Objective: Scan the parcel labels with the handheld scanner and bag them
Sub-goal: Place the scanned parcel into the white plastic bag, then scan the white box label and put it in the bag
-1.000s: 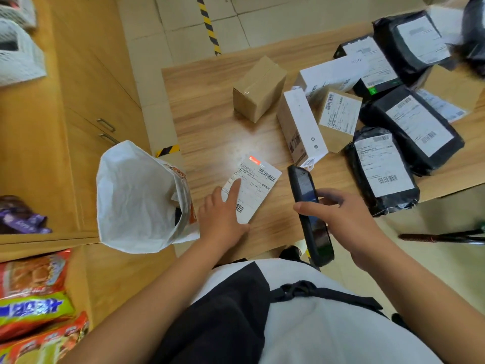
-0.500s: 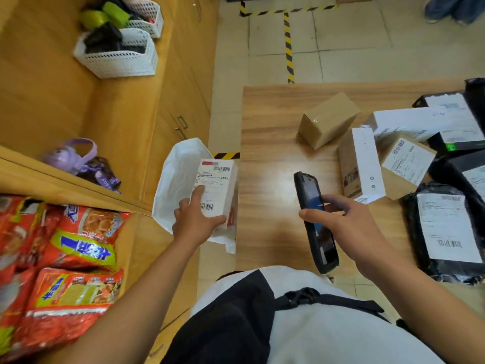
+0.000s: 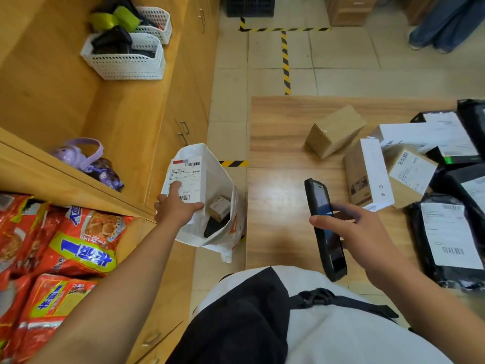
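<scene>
Now, we hold labelled parcel [image 3: 183,164] over mouth of white bag [image 3: 220,177], beside tabletop [image 3: 278,143] edge. Left hand [image 3: 174,212] fingers pinch parcel's lower edge, index on label [image 3: 190,185]. Right hand [image 3: 360,233] fingers curl round scanner [image 3: 325,227], above tabletop. Risk: parcel catches soft rim, bag folds or tips, parcel drops to floor [image 3: 228,101]. Label: red strip, two barcodes; print too small to read.

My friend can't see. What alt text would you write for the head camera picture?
A person's left hand holds a white labelled parcel at the mouth of an open white bag beside a wooden table. The right hand holds a black handheld scanner over the table, where cardboard boxes and black mailer bags lie to the right.
</scene>
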